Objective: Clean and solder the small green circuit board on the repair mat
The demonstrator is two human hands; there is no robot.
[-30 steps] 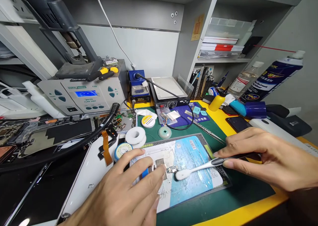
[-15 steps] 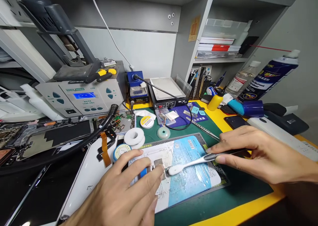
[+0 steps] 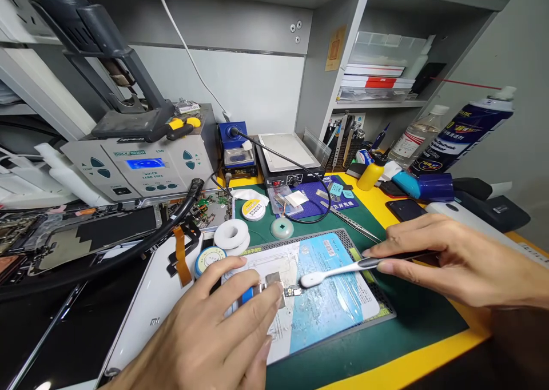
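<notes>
Head view: looks past a hot-air station (image 3: pixel 158 144) onto a green mat (image 3: pixel 412 315). On that, sees a dark perforated pad (image 3: pixel 388 310), then, lying over it, a blue-and-white sheet (image 3: pixel 343 298), wet with scattered droplets. Reaches in from the left with the left hand (image 3: pixel 206 333), fingers slightly spread and bent, fingertips down on a shiny metal piece (image 3: pixel 274 281); cannot tell whether pinched from below, with the thumb mostly hidden. Holds a white brush (image 3: pixel 312 279) in the right hand (image 3: pixel 463 258), thumb and forefinger pinched on the dark part of the handle, remaining fingers curled behind. Finds the small board (image 3: pixel 293 291) over the sheet, near the middle, sticking out from the metal piece toward the brush head. Puts the brush head just beside the board's free end; cannot tell whether touching. As for progress, seems under way rather than finished, judging by the wet sheet, the brush in hand and the board within reach of it. Cannot tell how much of the board has been brushed, nor how much remains; too small to read for residue.
</notes>
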